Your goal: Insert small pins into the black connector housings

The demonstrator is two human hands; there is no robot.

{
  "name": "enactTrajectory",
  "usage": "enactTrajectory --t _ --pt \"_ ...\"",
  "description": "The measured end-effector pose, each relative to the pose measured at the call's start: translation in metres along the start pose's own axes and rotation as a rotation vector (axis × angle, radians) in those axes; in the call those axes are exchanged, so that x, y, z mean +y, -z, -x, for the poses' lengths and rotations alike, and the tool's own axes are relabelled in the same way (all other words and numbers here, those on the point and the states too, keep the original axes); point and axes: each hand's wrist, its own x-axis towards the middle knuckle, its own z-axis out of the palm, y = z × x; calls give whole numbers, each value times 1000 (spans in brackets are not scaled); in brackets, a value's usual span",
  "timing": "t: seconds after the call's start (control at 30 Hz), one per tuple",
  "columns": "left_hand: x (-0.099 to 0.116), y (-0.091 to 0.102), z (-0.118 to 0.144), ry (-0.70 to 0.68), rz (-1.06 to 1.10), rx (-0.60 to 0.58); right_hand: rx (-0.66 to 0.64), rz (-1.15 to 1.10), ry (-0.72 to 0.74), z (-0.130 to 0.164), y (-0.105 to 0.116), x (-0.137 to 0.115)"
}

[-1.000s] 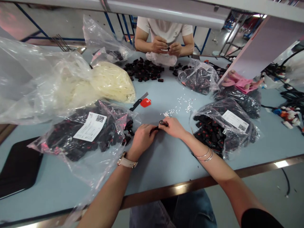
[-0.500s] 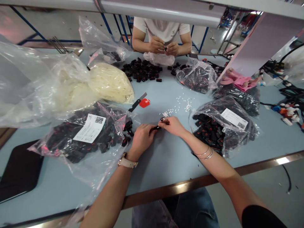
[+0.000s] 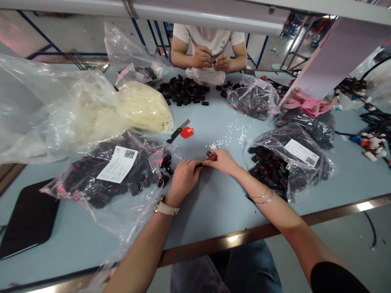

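My left hand (image 3: pixel 185 176) is closed over the table, pinching a small black plastic connector (image 3: pixel 200 165) that its fingers mostly hide. Against it, my right hand (image 3: pixel 223 161) is closed around a slim dark hand tool (image 3: pixel 210 154) whose rounded end sticks out above the fingers. The tool's tip by the connector is too small to make out. Just beyond my fingertips lie tiny white pieces (image 3: pixel 213 146), some heaped and some scattered. An open bag of black connectors (image 3: pixel 106 179) is left of my left hand, and another bag of black connectors (image 3: pixel 270 171) lies right of my right hand.
Ahead are a black-handled blade (image 3: pixel 174 134) and a red piece (image 3: pixel 187 132). A large bag of cream-coloured strips (image 3: pixel 143 106) stands at the left, near a dark tray (image 3: pixel 29 217). Across the table, a person (image 3: pixel 210 44) works beside a pile of black connectors (image 3: pixel 185 90).
My hands have stayed together in nearly the same spot. The left fingers have shifted slightly, so less of the black connector shows between the hands. The view has moved a little.
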Motion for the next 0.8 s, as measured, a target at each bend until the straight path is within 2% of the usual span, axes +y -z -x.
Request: enactTrajectory --t 0.2,0.3,0.43,0.67,0.8 --pt "2 3 -1 61 30 -7 334 -400 93 2 1 -2" --pt "2 3 -1 74 33 -12 406 -382 164 7 0 -7" --pt "1 2 -1 76 28 -21 401 -334 173 12 -1 -8" --pt "1 2 0 62 11 -27 260 -269 184 14 -3 -8" --pt "2 3 -1 57 13 -23 256 -236 176 13 -4 -7"
